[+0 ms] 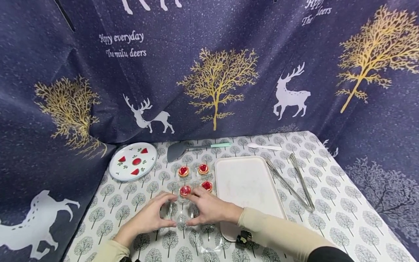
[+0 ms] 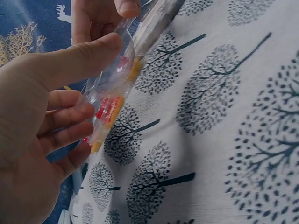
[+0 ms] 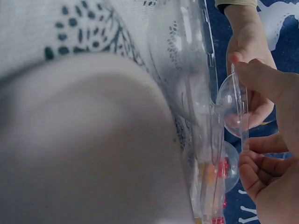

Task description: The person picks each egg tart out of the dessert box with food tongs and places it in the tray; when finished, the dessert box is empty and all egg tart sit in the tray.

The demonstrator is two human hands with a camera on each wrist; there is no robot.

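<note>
Both hands hold a clear plastic domed lid [image 1: 182, 214] between them, low over the table. My left hand [image 1: 150, 215] grips its left side, thumb on the near edge and fingers at the far edge. On the opposite side, my right hand [image 1: 212, 206] pinches the rim, and in the right wrist view the lid's dome [image 3: 229, 105] bulges out between the two hands. Just beyond the hands sit several small tarts with red tops in clear plastic packaging, among them a front-left tart [image 1: 185, 190] and a back-left tart [image 1: 183, 171].
A clear plastic container [image 1: 209, 243] lies near my right forearm. Right of the tarts is a white tray [image 1: 247, 182], with metal tongs [image 1: 299, 189] beyond it. At the back are a watermelon-pattern plate [image 1: 126, 171], a grey spatula [image 1: 178, 150] and a white utensil [image 1: 263, 146].
</note>
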